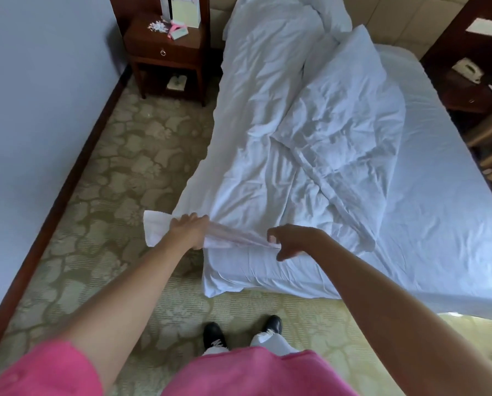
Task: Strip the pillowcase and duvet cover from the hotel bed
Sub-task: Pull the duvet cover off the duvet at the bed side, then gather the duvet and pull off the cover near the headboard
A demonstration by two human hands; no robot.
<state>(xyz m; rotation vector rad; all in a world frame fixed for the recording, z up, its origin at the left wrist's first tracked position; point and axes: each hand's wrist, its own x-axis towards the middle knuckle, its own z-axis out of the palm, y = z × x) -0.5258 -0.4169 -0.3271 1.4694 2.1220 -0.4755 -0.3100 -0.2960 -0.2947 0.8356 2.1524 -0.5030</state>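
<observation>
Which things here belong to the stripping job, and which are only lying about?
For the job:
- duvet cover, its edge gripped by the left hand and pinched by the right hand
- pillow
- bed

Lying about:
- nightstand with small items on top
- telephone on the far-side stand

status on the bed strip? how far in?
Done: nothing clearly stripped; the right half of the mattress lies bare under its fitted sheet. In hand: left hand grips a bunched edge of the duvet cover at the bed's foot corner; right hand pinches the same edge. Left: pulling the cover off; the pillow lying on top looks still cased.
</observation>
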